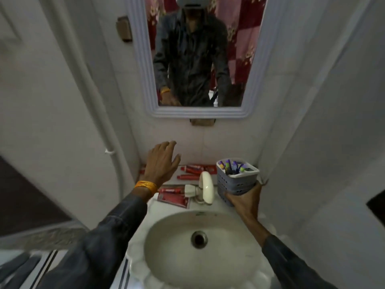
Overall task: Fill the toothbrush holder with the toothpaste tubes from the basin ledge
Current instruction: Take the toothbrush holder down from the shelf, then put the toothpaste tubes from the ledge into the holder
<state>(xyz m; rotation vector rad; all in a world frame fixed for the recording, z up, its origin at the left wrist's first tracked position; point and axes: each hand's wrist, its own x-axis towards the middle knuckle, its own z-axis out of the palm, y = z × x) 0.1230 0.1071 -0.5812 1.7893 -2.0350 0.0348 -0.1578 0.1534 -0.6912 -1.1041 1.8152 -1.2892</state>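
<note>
A small grey plastic toothbrush holder [235,180] stood at the back right corner of the basin ledge [214,197], square-sided with rounded corners and rows of little perforations in its walls. Purple, green and dark toothbrush handles stuck up from its compartments. The right hand [244,200] was wrapped around its lower part from the front, fingers closed on the base.

Several red toothpaste tubes lay flat on the ledge. A pair of tubes [191,169] lay along the back wall behind the tap, with a smaller tube [187,177] just in front of them, and a flattened tube [174,199] with another above it lay near the left front, beside the tap handle. They looked glossy with white caps.

The left hand [161,163] hovered above the left end of the ledge, palm down, fingers spread and holding nothing, an orange band on its wrist.

A cream curved tap [206,187] rose between the tubes and the holder, above a smooth white oval basin [200,236] with a dark drain. A white-framed mirror [198,57] hung on the wall.
</note>
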